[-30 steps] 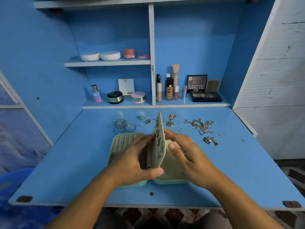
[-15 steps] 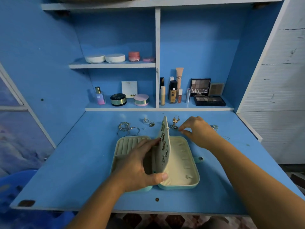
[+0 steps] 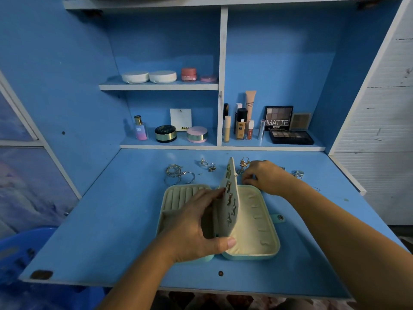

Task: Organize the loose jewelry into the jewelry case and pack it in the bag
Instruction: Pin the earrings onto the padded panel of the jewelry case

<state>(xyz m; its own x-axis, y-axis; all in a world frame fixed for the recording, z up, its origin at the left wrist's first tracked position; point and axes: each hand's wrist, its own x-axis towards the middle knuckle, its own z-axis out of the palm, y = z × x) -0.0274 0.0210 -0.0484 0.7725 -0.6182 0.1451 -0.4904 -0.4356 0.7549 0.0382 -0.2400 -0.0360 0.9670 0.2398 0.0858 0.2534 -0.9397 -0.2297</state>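
Note:
A teal jewelry case (image 3: pixel 267 253) with cream lining lies open on the blue desk. My left hand (image 3: pixel 196 227) grips its cream middle flap (image 3: pixel 232 193) and holds it upright; several earrings are pinned to that flap. Behind the case, my right hand (image 3: pixel 266 175) reaches with curled fingers into the loose jewelry, its fingertips at small gold pieces (image 3: pixel 243 164); whether it pinches one is hidden. Silver bangles (image 3: pixel 178 174) lie at the back left, two rings (image 3: pixel 207 165) in the middle, and more pieces (image 3: pixel 297 174) to the right of my hand.
Cosmetics stand on the shelves behind the desk: a perfume bottle (image 3: pixel 140 128), compacts, tubes and an eyeshadow palette (image 3: pixel 290 137). A blue plastic chair (image 3: pixel 24 249) sits at the lower left. The desk (image 3: pixel 111 220) ends in a front edge near me. No bag is in view.
My right hand left the case's flap and moved back and right to the loose jewelry. My left hand kept holding the flap upright. The camera moved closer.

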